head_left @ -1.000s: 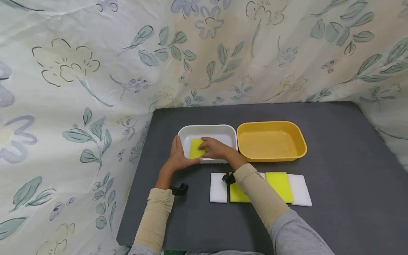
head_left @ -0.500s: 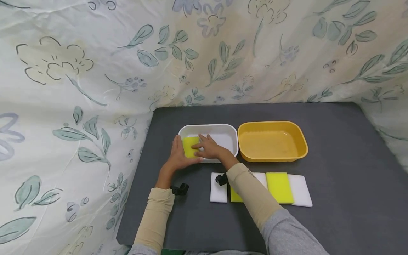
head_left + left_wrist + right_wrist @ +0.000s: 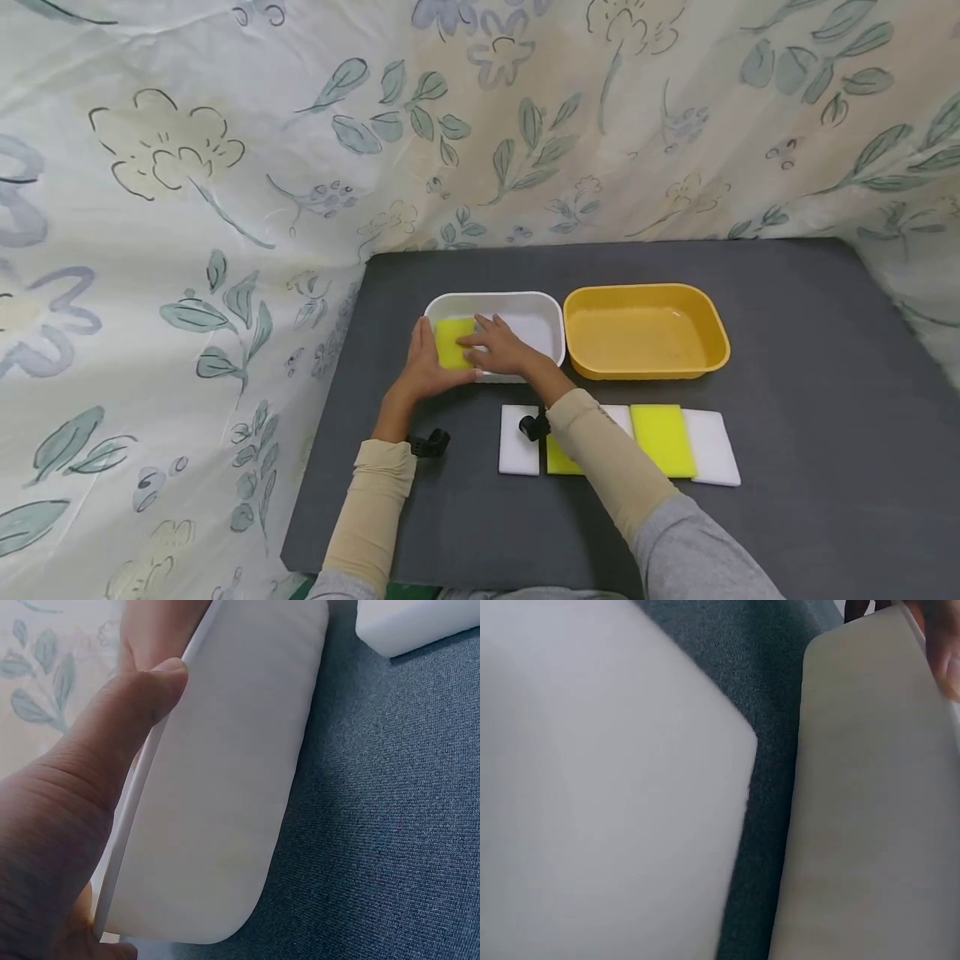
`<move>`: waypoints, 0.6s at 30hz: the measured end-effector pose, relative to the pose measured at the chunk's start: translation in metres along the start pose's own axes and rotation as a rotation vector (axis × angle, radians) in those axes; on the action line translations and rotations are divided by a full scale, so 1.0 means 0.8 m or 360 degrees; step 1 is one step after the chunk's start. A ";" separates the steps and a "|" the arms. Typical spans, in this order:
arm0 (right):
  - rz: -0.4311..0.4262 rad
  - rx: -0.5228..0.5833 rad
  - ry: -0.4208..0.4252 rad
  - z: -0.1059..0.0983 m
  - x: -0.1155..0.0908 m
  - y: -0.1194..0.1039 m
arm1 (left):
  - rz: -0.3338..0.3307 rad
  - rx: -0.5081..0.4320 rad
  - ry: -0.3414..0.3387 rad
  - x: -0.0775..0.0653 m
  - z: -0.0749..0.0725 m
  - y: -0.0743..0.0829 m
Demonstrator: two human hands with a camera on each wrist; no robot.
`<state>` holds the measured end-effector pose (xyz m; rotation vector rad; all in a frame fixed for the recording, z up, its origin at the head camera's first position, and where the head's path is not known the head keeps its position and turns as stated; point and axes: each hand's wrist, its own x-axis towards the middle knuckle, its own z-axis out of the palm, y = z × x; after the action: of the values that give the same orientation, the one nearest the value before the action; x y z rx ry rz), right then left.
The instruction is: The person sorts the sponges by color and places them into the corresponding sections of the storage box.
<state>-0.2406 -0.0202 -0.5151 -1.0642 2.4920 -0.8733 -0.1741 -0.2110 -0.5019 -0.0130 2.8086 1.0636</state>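
A yellow sponge (image 3: 450, 346) lies flat at the left end of the white tray (image 3: 528, 317). My right hand (image 3: 504, 347) reaches into the tray, its spread fingertips touching the sponge's right edge. Around the tray's front left corner stretches my left hand (image 3: 426, 373), fingers straight along the left side and thumb along the front rim. In the left wrist view, that thumb (image 3: 135, 712) rests across the rim, above the tray's outer wall (image 3: 225, 780). The right wrist view takes in the same tray wall (image 3: 870, 795), with fingers partly visible at its top right.
A yellow tray (image 3: 645, 333) stands right beside the white one. In front of them is a row of white sponges (image 3: 519, 440) and yellow sponges (image 3: 663, 442), partly covered by my right forearm. A floral curtain (image 3: 300, 125) borders the dark table (image 3: 825, 375).
My right hand has moved left within the white tray, and the yellow sponge has slid left with it to the tray's end. The left hand stays at the corner.
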 end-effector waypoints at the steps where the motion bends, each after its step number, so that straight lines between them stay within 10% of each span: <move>1: -0.0009 0.0009 0.0042 0.001 -0.003 0.001 | 0.0000 -0.0008 0.0002 0.000 0.001 0.000; 10: -0.0110 0.0159 0.0330 -0.008 -0.051 -0.006 | 0.0001 -0.0029 -0.0004 0.000 0.004 0.000; 18: -0.0131 0.0171 -0.0022 -0.022 -0.136 -0.027 | -0.0025 0.0014 -0.0009 0.005 0.002 -0.004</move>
<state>-0.1631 0.0550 -0.4847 -1.1391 2.3757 -1.0077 -0.1776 -0.2127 -0.5057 -0.0312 2.8032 1.0458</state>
